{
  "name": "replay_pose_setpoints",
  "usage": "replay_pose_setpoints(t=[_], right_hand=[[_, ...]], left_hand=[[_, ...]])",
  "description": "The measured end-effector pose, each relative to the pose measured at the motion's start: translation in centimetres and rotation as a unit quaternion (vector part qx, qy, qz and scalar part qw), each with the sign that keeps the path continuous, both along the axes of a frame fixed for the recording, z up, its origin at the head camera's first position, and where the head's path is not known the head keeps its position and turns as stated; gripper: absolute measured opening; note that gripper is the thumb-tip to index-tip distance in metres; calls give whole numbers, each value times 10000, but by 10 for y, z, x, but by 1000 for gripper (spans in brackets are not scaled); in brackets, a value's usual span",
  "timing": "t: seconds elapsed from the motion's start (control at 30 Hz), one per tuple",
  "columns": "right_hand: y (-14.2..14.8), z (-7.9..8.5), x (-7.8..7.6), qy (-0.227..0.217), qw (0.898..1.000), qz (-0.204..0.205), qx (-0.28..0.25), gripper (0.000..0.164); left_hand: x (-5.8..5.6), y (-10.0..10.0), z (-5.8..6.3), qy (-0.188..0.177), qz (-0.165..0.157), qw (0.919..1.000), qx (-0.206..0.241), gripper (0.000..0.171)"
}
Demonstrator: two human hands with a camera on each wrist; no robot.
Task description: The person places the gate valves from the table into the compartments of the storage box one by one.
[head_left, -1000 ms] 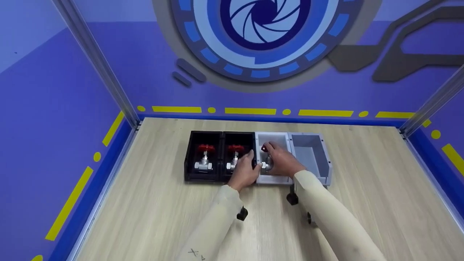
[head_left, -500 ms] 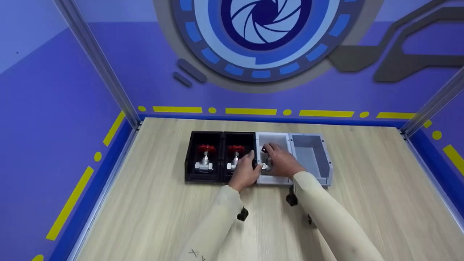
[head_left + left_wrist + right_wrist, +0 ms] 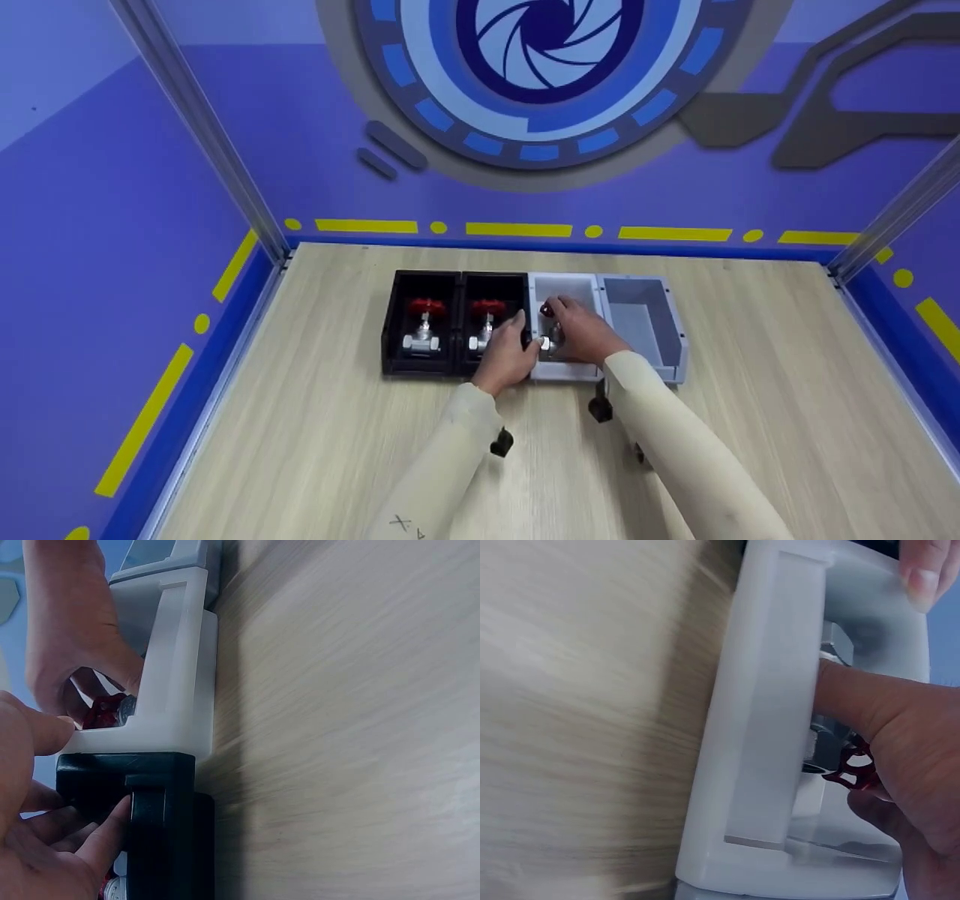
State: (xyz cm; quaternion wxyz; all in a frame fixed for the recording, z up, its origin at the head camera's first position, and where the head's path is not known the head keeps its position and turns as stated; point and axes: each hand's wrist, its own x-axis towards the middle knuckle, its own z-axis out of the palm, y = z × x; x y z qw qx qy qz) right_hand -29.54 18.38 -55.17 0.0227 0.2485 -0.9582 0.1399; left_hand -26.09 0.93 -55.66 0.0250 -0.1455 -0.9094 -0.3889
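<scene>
In the head view, my right hand (image 3: 587,330) reaches into the white bin (image 3: 564,372) and grips a metal valve (image 3: 546,344). The right wrist view shows its steel body behind my finger and its red handwheel (image 3: 853,767) under my palm. My left hand (image 3: 508,355) pinches the adjoining walls of the white bin and the black bin (image 3: 160,826) beside it. Its thumb lies on the white rim, while the other fingers are down inside the black bin. A second red-wheeled valve (image 3: 487,322) stands in that black bin, partly hidden by the left hand.
A third valve (image 3: 424,337) sits upright in the leftmost black bin (image 3: 416,368). On the right end of the row is a grey bin (image 3: 641,330). The bins stand on a wooden table (image 3: 322,420), walled in by blue panels (image 3: 375,187) at back and sides.
Both hands keep nearly the same place. The right wrist has shifted very slightly left, and the valve in the white bin appears to have turned or moved only a little.
</scene>
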Motion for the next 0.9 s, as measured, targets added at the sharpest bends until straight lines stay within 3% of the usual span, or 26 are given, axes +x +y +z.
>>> replay_pose_setpoints(t=[0.37,0.7,0.9], right_hand=[[-1,2,-2,-143,9999,4,-74,82],[-2,5,-2,-153,9998,-6,-139,73],[-2,3,-4,-298,9993,-2,-227,78]], left_hand=[[2,0,2,-82,19,10000,4,61],[-1,0,-1,209,-19,9997,-117,60],[0,0,-1,127,-20,9999,-48,60]])
